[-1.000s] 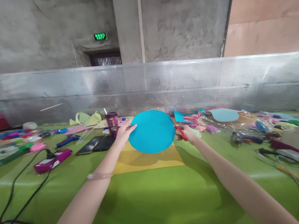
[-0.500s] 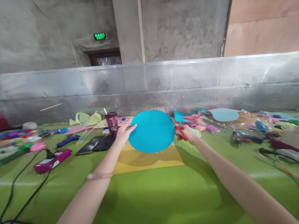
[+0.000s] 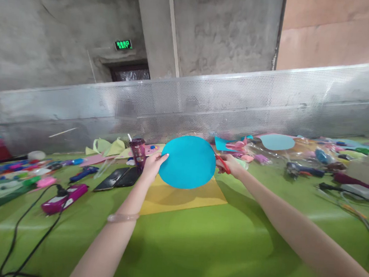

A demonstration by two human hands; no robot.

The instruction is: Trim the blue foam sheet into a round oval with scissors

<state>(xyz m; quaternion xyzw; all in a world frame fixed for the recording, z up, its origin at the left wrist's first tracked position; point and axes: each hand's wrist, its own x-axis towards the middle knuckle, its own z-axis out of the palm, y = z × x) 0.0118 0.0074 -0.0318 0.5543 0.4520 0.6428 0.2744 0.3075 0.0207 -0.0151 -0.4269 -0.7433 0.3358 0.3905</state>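
Fingers [image 3: 163,156] clamped on blue disc [image 3: 188,162] and scissors [image 3: 223,164] above green tabletop [image 3: 219,250], concrete wall [image 3: 223,33] behind

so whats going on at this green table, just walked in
A person's left hand holds the left edge of a blue disc, and the right hand holds red scissors at its right edge. The disc is held up over a yellow sheet on the green table. Whether the blades are cutting is too hard to tell. A cup stands by the left hand.
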